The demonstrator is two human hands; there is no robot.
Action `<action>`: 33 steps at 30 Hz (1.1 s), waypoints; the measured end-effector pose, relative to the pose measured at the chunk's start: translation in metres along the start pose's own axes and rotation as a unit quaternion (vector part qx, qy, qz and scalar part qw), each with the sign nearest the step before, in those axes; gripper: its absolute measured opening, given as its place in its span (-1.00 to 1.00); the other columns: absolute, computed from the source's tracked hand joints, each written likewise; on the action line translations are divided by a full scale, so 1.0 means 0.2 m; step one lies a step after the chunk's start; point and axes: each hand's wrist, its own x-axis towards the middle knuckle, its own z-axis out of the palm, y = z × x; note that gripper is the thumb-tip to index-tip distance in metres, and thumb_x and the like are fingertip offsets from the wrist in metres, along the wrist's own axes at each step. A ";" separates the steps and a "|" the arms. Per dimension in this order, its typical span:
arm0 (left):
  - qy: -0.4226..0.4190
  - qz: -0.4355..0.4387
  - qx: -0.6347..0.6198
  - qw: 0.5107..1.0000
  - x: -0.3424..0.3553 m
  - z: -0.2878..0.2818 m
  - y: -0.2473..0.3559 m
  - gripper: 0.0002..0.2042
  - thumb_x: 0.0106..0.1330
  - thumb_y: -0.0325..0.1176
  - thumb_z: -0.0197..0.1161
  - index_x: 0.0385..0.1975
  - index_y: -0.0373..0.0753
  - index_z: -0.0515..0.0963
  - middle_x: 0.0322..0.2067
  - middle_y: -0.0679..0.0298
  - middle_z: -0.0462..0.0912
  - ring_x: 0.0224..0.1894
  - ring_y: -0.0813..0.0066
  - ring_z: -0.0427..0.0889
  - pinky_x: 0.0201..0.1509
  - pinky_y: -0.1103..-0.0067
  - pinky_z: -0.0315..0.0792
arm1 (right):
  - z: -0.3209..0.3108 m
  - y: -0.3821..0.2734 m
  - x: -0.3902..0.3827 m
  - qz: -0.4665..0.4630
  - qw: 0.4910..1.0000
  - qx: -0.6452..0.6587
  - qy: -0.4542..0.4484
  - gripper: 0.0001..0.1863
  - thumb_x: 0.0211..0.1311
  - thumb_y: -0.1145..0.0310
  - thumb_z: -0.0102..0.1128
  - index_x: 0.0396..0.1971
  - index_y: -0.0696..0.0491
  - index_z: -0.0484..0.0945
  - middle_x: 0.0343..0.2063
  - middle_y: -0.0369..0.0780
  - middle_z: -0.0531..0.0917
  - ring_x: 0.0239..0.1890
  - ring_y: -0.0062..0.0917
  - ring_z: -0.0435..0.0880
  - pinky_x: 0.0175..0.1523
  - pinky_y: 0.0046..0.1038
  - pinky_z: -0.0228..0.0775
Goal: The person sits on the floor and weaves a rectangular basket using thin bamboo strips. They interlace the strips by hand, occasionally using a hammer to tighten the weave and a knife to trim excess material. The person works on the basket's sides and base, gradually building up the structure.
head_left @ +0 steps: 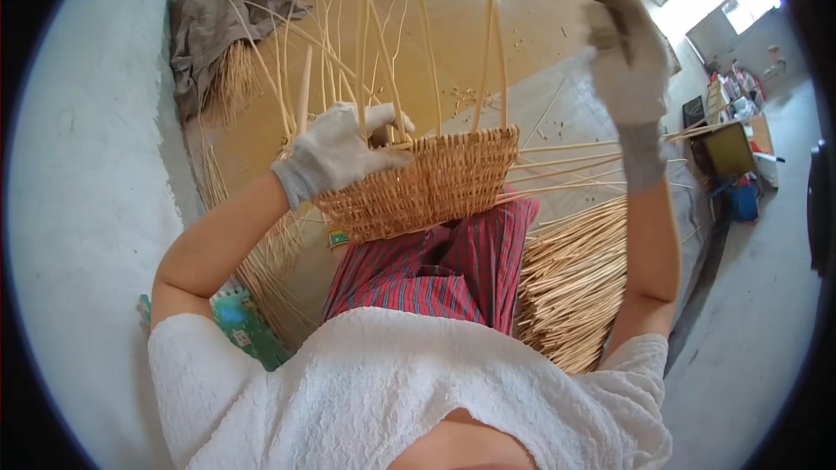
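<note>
A partly woven wicker basket rests on my lap, tilted, its front wall facing me. Tall bare willow stakes rise from its upper edge. My left hand, in a white glove, grips this edge at the left, the thumb on the near side and the fingers around the stakes. Raised high on the right, away from the basket, is my gloved right hand; its fingers are smeared by motion, and I cannot make out anything in them. Several long rods stick out sideways from the basket's right end.
A thick bundle of peeled rods lies at my right. Grey cloth covers more rods at the far left, beside the wall. A green printed package is near my left elbow. Small offcuts litter the floor ahead.
</note>
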 end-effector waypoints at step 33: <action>-0.018 0.013 -0.115 0.993 0.11 0.08 0.10 -0.63 0.30 -0.08 0.42 -0.06 -0.20 0.62 -0.46 0.23 0.71 -0.41 0.47 0.67 -0.28 0.50 0.53 | 0.34 -0.34 -1.10 0.095 0.936 0.312 -0.131 -0.95 0.56 0.50 -0.06 -0.14 0.13 0.41 -0.47 -0.23 0.51 -0.28 -0.39 0.65 0.02 -0.26 0.57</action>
